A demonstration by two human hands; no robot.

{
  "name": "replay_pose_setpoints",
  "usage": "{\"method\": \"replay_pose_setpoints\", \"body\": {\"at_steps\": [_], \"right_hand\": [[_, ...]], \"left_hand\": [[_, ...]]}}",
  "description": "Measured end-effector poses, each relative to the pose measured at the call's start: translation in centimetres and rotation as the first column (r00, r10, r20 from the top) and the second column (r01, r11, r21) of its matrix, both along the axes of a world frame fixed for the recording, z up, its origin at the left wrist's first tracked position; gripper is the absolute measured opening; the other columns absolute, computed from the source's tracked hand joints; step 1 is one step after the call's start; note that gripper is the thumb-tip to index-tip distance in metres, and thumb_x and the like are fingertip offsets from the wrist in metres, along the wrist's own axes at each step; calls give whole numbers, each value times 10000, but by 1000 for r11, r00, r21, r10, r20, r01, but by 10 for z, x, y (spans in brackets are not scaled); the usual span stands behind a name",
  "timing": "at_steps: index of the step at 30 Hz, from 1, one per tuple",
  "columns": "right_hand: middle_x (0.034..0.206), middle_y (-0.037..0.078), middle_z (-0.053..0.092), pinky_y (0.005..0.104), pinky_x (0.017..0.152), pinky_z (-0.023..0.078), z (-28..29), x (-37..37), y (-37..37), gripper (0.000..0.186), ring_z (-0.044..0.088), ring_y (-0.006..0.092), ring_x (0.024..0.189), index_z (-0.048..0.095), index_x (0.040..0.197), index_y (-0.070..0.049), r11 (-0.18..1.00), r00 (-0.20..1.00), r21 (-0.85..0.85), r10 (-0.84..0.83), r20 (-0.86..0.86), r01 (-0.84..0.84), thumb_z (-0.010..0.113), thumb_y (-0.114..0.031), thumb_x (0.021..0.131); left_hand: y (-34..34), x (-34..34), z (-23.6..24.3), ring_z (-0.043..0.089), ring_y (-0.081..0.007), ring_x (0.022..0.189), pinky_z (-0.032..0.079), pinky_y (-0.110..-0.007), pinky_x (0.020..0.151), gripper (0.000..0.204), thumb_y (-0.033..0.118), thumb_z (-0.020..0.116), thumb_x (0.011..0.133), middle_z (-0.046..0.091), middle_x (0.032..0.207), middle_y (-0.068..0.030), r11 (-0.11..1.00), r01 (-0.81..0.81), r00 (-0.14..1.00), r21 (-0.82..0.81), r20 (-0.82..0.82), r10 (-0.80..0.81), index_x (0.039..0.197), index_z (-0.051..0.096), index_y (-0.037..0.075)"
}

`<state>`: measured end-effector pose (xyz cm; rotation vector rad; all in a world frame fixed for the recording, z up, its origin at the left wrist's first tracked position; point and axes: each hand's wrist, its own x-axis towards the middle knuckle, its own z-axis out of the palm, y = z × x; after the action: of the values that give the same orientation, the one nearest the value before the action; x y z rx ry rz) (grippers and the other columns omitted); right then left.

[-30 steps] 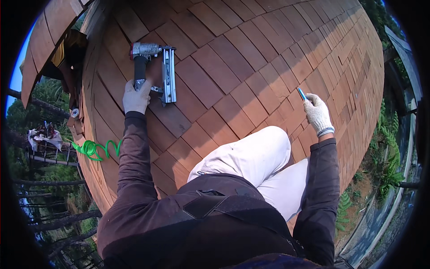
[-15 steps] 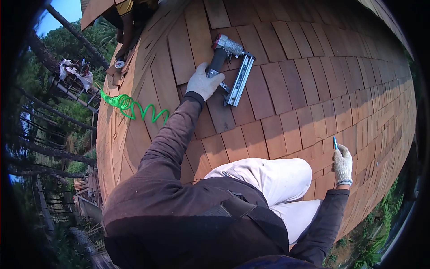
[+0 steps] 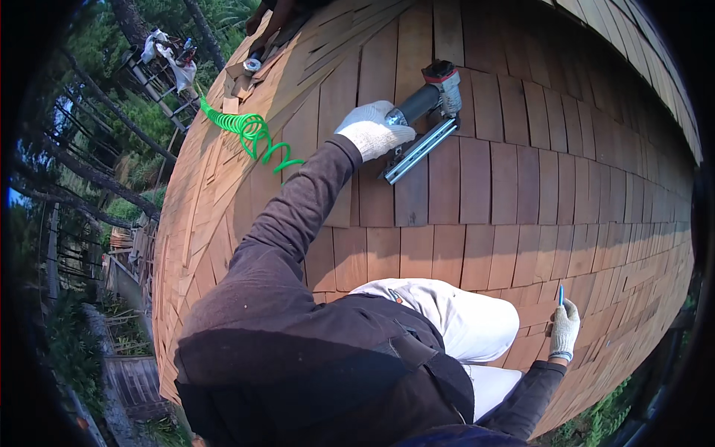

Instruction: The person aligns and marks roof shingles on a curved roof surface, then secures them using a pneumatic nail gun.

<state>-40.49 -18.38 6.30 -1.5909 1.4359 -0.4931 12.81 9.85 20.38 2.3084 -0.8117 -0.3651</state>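
Note:
My left hand [image 3: 372, 130], in a white knit glove, is closed around the lower end of the dark grip of a pneumatic nail gun [image 3: 421, 103]. The gun has a silver and red head and a long silver magazine. It lies over the wooden shingles [image 3: 477, 175], and I cannot tell if it touches them. My right hand [image 3: 565, 328], gloved too, is closed on a slim blue pen or pencil [image 3: 561, 296] pointing away from me. That hand is low over the shingles, right of my white-trousered knee. A coiled green air hose [image 3: 253, 128] passes out of sight behind my left forearm.
At the upper left, another person's arm [image 3: 279, 18] reaches down near loose shingle pieces [image 3: 237, 83] and a small round roll [image 3: 252, 65]. Scaffolding [image 3: 160, 89] with a white cloth stands beyond the roof's left edge, among trees. A shingled edge [image 3: 633, 45] curves along the upper right.
The view has shifted. My left hand has carried the nail gun to the right and turned it, so its head points more to the right. My right hand still holds the pen or pencil.

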Motion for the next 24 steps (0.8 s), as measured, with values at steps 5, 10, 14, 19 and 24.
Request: {"method": "replay_pose_setpoints", "body": {"at_steps": [5,10,14,19,24], "right_hand": [[724,9,560,263,398,432,0,-2,2,308,500,84,476,620,1298,-34,999,997,29,-18,-69,20,532,-93,1009],[704,5,542,275,389,433,-10,2,0,290,492,94,464,625,1280,-44,999,998,50,16,-65,-13,537,-98,1008],[727,7,552,280,393,435,-19,-5,2,275,493,97,463,628,1268,-47,998,994,64,18,-105,-12,549,-122,1015],[733,5,558,277,401,446,-22,-6,2,265,503,100,472,634,1256,-52,996,985,89,30,-171,-15,553,-132,1016],[744,17,583,279,418,469,-41,-16,1,273,533,109,499,628,1263,-53,994,969,108,11,-245,16,551,-120,1011]], "left_hand": [[79,52,52,722,-357,1031,558,-424,911,657,539,762,800,741,1121,-202,989,-148,838,-18,528,135,1217,698,35],[162,135,50,742,-355,965,564,-428,888,617,522,744,804,764,1001,-180,911,-410,707,-47,614,350,1214,711,63],[193,171,7,730,-359,970,557,-455,863,425,439,734,842,754,985,-169,801,-599,599,-25,650,468,1101,711,103],[250,227,-81,705,-350,1124,562,-498,941,428,406,694,893,684,1257,-155,609,-778,567,153,589,576,1239,637,162],[272,250,-144,662,-359,1182,519,-479,1044,483,416,658,934,654,1277,-166,589,-783,591,201,536,603,1343,609,164]]}}
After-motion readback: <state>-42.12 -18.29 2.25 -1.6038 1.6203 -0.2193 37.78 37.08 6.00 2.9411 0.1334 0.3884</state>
